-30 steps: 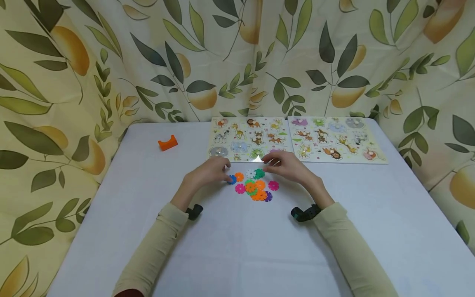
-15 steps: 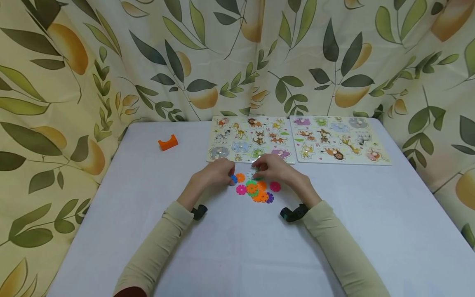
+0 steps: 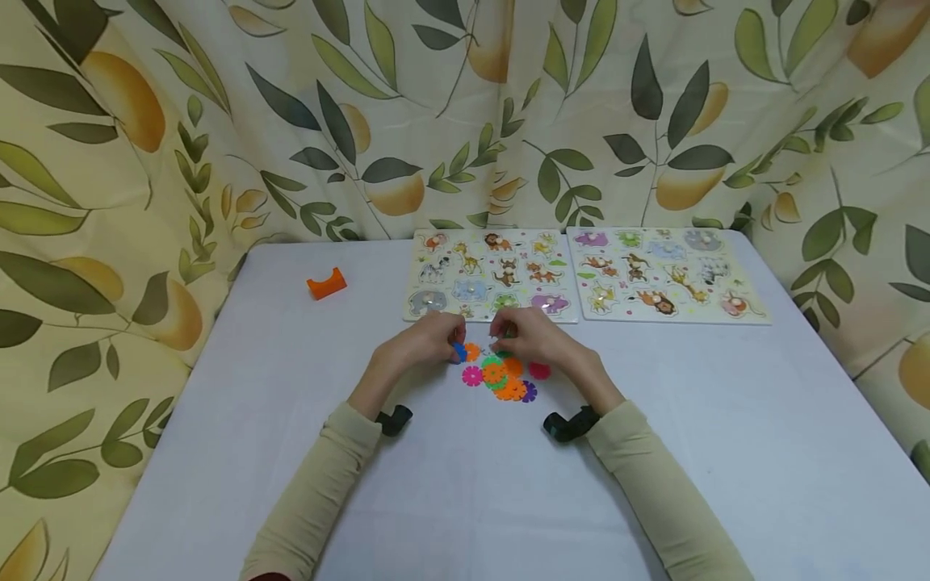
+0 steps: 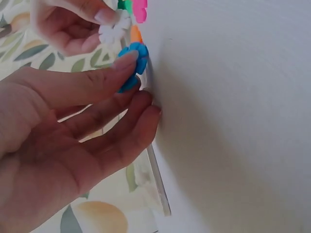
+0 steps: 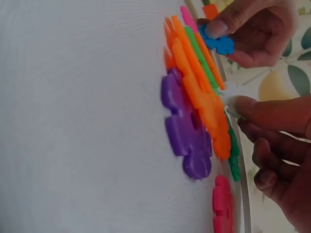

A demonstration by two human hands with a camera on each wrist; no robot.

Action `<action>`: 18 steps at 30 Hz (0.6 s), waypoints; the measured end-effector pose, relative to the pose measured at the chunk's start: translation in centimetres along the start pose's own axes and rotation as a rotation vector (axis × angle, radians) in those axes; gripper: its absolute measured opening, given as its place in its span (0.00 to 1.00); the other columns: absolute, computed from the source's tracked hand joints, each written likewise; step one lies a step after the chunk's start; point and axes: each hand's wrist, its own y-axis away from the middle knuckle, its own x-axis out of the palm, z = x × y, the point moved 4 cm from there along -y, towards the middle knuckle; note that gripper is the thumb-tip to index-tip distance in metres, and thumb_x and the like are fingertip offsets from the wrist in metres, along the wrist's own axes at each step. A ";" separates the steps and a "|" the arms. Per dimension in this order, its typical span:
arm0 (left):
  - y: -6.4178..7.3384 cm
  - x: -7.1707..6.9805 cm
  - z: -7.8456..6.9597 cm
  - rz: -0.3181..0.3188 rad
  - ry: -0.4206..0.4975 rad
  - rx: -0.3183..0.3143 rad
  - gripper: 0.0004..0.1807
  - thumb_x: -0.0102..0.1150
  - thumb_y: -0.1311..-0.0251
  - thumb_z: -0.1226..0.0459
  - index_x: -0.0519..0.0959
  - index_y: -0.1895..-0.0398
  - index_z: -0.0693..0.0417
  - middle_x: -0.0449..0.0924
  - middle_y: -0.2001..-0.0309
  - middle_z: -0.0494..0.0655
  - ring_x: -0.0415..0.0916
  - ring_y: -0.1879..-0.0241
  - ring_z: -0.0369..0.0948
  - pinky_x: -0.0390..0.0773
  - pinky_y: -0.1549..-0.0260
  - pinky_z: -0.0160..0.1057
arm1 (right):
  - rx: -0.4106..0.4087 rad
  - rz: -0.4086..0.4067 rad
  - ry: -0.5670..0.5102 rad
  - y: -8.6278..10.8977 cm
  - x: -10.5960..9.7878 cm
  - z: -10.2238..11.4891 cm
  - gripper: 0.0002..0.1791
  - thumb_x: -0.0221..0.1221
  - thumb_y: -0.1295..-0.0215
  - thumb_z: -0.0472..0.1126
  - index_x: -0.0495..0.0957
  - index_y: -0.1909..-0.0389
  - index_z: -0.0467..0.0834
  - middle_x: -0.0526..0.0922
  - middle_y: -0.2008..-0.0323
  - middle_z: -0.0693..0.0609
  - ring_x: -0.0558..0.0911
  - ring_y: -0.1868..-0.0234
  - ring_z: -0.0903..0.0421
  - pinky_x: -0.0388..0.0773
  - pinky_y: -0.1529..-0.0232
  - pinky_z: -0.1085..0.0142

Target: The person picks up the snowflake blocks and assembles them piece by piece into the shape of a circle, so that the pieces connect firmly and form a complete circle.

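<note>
My left hand (image 3: 421,340) pinches a blue notched flower disc (image 4: 140,57) between thumb and index finger; its other fingers are loosely bent. Facing it, my right hand (image 3: 536,336) pinches a white flower disc (image 4: 114,30), which the head view mostly hides. The two discs are apart. Between and below the hands lies a loose pile of flower discs: overlapping orange discs (image 3: 512,390), a purple disc (image 5: 181,119) and a pink disc (image 3: 472,376). Another pink disc (image 3: 539,370) lies under the right hand. A dark green disc (image 5: 234,156) is near the right fingertips.
Behind the hands, two animal puzzle boards (image 3: 485,262) lie side by side. An orange curved block (image 3: 327,284) stands at the back left of the white-covered table (image 3: 465,500). A leaf-patterned curtain (image 3: 465,121) hangs behind.
My right hand has moved left and closed its fingers on the white disc. My left hand has shifted slightly right, and the blue disc is now pinched and turned up.
</note>
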 end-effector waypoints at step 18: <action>1.1 -1.2 -0.4 -0.387 0.150 0.071 0.08 0.65 0.33 0.69 0.89 0.56 0.62 0.88 0.61 0.51 0.76 0.60 0.45 0.77 0.62 0.35 | 0.026 -0.100 -0.243 0.4 -1.5 -0.1 0.11 0.61 0.27 0.39 0.84 0.49 0.40 0.88 0.67 0.48 0.83 0.69 0.53 0.81 0.61 0.65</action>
